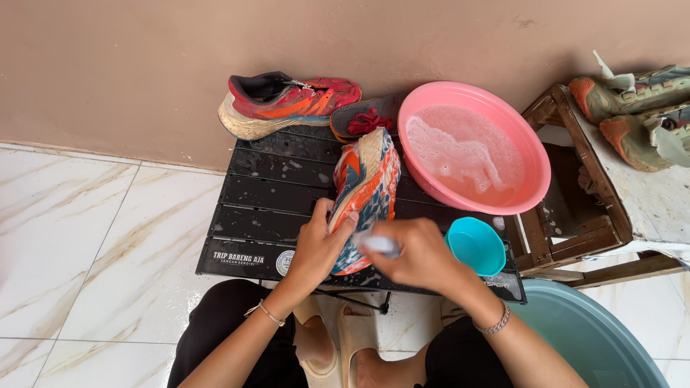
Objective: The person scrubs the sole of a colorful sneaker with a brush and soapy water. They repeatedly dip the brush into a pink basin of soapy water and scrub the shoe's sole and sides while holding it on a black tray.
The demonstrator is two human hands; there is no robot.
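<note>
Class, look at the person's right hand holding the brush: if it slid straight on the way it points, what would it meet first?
The right hand points leftward, so it would probably first meet the orange and blue shoe, then the left hand holding it; depth is uncertain.

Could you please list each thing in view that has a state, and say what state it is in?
Upturned shoe: sole up, wet, gripped by left hand.
Brush: blurred, held in right hand against the shoe.
Second shoe: on its side by the wall.
Pink basin: holds foamy water.
Teal cup: upright, contents unclear.
Black folding table: wet.
</note>
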